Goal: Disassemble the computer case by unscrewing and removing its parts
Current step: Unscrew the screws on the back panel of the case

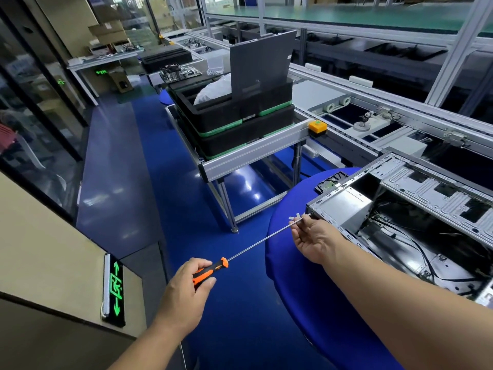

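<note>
Blue round table [293, 263] carried the open computer case [416, 222], left hand [186, 292] gripped the long screwdriver [213, 268] by its orange handle, right hand [312, 241] fingers pinched its shaft at the case corner

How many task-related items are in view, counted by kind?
Screwdriver: 1
Computer case: 1
Hands: 2, left hand gripping the handle, right hand pinching the shaft
Stacked black trays: 2
Total: 6

Place: you're on an electronics assembly floor | Signs: aluminium-framed conveyor line [346, 124], stacked black trays [240, 121], loose motherboard [180, 72], glossy blue floor [149, 182]
</note>
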`<state>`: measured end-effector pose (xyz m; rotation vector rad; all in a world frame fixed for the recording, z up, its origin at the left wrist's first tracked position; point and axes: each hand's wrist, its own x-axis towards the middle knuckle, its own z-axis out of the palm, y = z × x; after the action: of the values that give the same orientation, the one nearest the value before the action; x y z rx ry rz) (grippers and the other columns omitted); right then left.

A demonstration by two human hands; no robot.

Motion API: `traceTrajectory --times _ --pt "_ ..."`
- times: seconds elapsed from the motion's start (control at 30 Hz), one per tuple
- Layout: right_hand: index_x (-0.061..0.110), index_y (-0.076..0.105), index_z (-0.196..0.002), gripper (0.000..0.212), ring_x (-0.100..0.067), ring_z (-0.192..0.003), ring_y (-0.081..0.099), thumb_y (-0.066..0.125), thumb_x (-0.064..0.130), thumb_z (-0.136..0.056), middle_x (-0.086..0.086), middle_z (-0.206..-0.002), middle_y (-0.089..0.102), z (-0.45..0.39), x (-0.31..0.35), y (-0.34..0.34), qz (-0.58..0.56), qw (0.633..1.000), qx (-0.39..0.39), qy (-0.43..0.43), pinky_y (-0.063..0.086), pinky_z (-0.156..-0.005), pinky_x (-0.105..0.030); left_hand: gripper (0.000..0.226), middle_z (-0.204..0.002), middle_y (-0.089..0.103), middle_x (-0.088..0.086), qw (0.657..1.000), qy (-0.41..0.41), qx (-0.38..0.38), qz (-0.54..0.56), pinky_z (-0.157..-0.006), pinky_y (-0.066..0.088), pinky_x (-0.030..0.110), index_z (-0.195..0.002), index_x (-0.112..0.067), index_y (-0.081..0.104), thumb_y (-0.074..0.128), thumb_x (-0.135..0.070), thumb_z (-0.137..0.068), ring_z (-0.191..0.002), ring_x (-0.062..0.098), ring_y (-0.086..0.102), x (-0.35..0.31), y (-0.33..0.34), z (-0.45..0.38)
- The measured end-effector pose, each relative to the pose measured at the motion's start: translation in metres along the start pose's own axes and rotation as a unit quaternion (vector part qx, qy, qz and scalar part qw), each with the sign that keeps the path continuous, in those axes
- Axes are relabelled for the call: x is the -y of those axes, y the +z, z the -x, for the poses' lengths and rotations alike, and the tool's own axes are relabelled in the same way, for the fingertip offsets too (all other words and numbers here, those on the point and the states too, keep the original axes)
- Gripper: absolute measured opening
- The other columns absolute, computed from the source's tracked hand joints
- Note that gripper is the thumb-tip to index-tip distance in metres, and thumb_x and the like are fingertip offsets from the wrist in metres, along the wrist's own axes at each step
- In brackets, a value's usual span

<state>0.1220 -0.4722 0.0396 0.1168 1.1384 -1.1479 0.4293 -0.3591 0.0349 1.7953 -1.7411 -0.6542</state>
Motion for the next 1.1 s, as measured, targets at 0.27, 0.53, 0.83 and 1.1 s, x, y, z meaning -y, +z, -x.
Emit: traceTrajectory --times 0.27,0.53,0.83,1.1 --pt "0.006 0.067 -0.089 0.027 -0.013 -0.068 0.062 0.057 0.026 -0.105 -0.007 -0.082 0.068 0.004 0.001 0.0 0.007 1.0 -0.009 -0.004 0.05 -0.066 -0.022 0.017 -0.078 0.072 0.005 0.975 -0.113 0.051 0.185 -0.063 0.051 0.027 -0.095 -0.029 0.073 0.062 -0.023 -0.106 -0.061 0.015 0.061 0.009 0.003 -0.01" --pt "0.011 0.072 -0.098 0.016 -0.012 -0.066 0.058 0.061 0.022 -0.103 -0.005 -0.076 0.062 0.007 0.0 0.001 -0.008 1.0 -0.01 -0.011 0.052 -0.065 -0.024 0.048 -0.068 0.062 0.015 0.883 -0.306 0.099 0.343 -0.041 0.033 0.022 -0.105 -0.009 0.065 0.063 -0.056 -0.1 -0.047 0.018 0.049 0.006 0.0 -0.016" --pt "0.013 0.072 -0.103 0.016 -0.014 -0.069 0.06 0.059 0.022 -0.104 -0.007 -0.084 0.067 0.003 -0.001 0.002 -0.017 1.0 -0.019 -0.015 0.053 -0.065 -0.026 0.035 -0.072 0.063 0.011 0.819 -0.389 0.102 0.408 -0.042 0.027 0.021 -0.097 -0.013 0.065 0.071 -0.048 -0.097 -0.047 0.016 0.046 0.003 0.002 -0.021" --pt "0.013 0.071 -0.109 0.017 -0.014 -0.068 0.062 0.057 0.022 -0.105 -0.006 -0.083 0.069 -0.004 -0.001 0.003 -0.024 0.999 -0.018 -0.016 0.052 -0.063 -0.024 0.036 -0.104 0.069 0.0 0.974 -0.155 -0.005 0.163 -0.066 0.047 0.019 -0.111 -0.03 0.062 0.077 -0.005 -0.09 -0.08 0.012 0.066 -0.007 0.0 -0.017"
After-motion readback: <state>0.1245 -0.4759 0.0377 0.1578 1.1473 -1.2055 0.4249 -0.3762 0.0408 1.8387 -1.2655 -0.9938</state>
